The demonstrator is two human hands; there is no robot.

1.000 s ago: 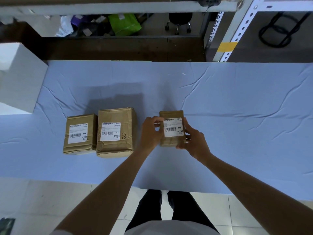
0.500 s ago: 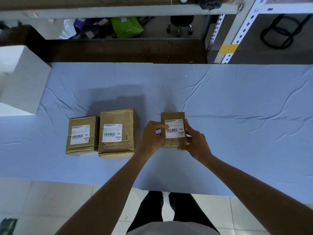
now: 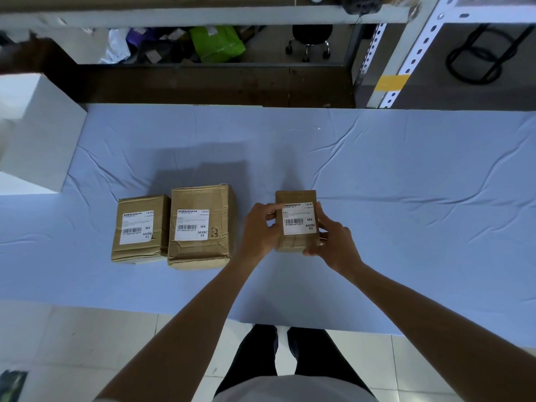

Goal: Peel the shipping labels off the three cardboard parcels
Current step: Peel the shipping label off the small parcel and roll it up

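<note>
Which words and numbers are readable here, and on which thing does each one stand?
"14/42", "MX", "03": left label on left parcel.
"12/42", "MX", "MXRC 03": middle label on middle parcel.
"13/42", "MX", "MXRC 03": right label on right parcel, held.
Chinese headings, fine print, barcode numbers: too small to read.

Table (image 3: 412,216): a wrinkled blue cloth is covering it across mid-frame.
Left of centre: left parcel (image 3: 138,227) and taller parcel (image 3: 200,229) are sitting touching.
Centre: small parcel (image 3: 295,197) is standing.

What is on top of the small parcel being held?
A white barcode label lies flat on the parcel. Left hand fingers cover its top-left corner, so any lifting there is hidden.
</note>
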